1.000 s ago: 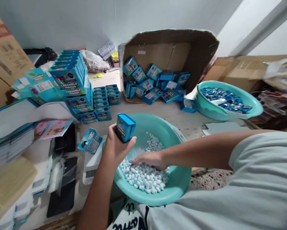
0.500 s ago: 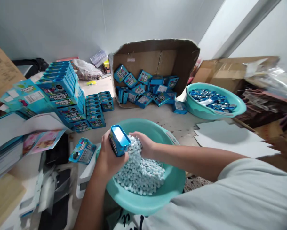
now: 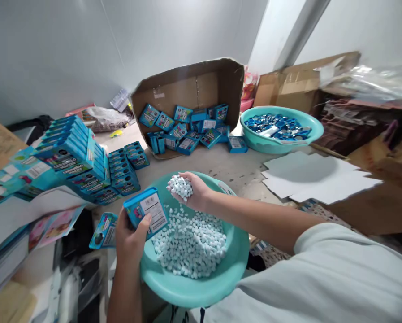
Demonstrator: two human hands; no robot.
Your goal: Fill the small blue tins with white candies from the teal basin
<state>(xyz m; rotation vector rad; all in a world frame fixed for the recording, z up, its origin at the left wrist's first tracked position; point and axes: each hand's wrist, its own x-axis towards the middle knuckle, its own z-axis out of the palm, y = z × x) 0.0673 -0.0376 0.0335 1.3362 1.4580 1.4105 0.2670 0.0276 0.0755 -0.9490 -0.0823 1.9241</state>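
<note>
My left hand [image 3: 132, 235] grips a blue candy tin [image 3: 146, 211] over the left side of a turquoise basin [image 3: 201, 294]. The tin's back label, with a barcode, faces up toward me. My right hand [image 3: 196, 190] is cupped, palm up, round a heap of small pale candies [image 3: 180, 186] above the basin. A large mound of the same candies [image 3: 190, 246] fills the middle of the basin. Beside my left hand, another blue tin [image 3: 104, 231] lies on the table.
A tipped cardboard box [image 3: 190, 89] with several blue tins stands behind the basin. Stacked blue cartons [image 3: 69, 152] are at the left. A second turquoise basin [image 3: 271, 146] holds blue metal pieces. White card sheets [image 3: 318, 177] lie at the right.
My right hand has lifted a handful of candies out of the mound. My left hand has turned the tin so its label shows, and moved slightly left. The head view has shifted.
</note>
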